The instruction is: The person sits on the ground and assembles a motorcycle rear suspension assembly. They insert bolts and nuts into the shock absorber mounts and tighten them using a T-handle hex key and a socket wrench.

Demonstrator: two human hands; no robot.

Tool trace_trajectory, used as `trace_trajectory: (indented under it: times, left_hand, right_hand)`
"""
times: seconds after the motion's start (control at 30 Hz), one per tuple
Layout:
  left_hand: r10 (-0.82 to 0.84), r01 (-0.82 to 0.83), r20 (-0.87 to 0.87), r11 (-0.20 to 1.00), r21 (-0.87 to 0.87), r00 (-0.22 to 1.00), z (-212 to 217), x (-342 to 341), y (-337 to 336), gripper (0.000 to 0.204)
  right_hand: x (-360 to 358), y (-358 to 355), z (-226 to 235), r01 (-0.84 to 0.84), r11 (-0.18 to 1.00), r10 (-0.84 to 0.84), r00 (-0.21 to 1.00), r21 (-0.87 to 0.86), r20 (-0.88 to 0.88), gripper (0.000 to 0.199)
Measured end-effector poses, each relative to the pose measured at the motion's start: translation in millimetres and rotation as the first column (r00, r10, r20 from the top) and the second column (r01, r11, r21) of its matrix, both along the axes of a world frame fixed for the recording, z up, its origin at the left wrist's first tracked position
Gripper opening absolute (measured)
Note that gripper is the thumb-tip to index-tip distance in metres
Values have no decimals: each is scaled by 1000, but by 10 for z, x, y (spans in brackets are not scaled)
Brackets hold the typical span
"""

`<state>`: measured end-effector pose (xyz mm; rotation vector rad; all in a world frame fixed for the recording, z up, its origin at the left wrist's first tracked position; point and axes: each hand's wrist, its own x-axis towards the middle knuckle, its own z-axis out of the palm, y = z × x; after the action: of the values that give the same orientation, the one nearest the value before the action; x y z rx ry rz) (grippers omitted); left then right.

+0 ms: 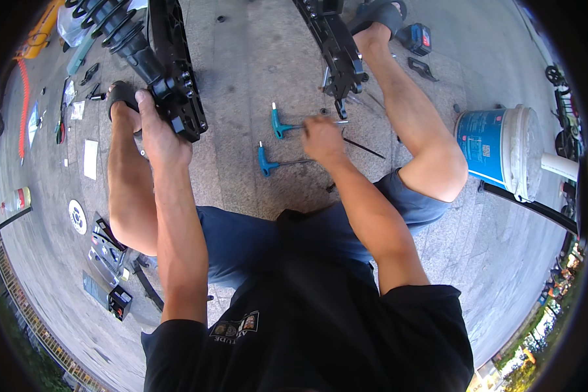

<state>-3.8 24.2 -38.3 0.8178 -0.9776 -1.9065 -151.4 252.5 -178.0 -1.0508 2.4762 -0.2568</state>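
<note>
My left hand point(158, 130) grips the lower end of a black frame part point(176, 78) that has a coil spring shock point(121, 29) beside it. My right hand point(321, 138) reaches down to the paving and closes on the shaft of a blue T-handle hex key point(282, 124). A second blue T-handle key point(268, 162) lies just below it. A thin black rod point(366, 149) lies to the right of my right hand. Another black frame arm point(333, 46) stands above my right hand, between my legs.
A white bucket point(503, 150) with a blue label lies on its side at the right. A blue power tool point(417, 38) sits near my right foot. Small tools, papers and a disc point(77, 215) are scattered at the left. Black parts boxes point(108, 261) lie lower left.
</note>
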Motion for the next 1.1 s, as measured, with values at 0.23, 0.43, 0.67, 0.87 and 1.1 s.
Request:
trace_trajectory:
  times: [0.23,0.43,0.67,0.87,1.1]
  left_hand:
    - [49,-49,-5,999,3,999,-69,12,-76,41]
    - [-20,20,30,1000,-6,999,-21,-14,-62,54]
    - [11,-8,72,999,-39,997,-51,-10,-87,54]
    - [130,-130,-15,990,-50,991,-114,-26,-115,46]
    - [43,-42,-19,998,43,999,58,-80,48,45]
  right_hand:
    - [973,-261,-211,-354,933,361,921,-70,149,54]
    - [1066,-130,-437,-388,916,397,912,-100,103,54]
    - [785,-395,37,120,849,62,944,-514,323,40]
    - [248,-919,646,641,392,137,668,-660,731,21]
    - [224,-1363,1025,825,277,451,341,-493,825,16]
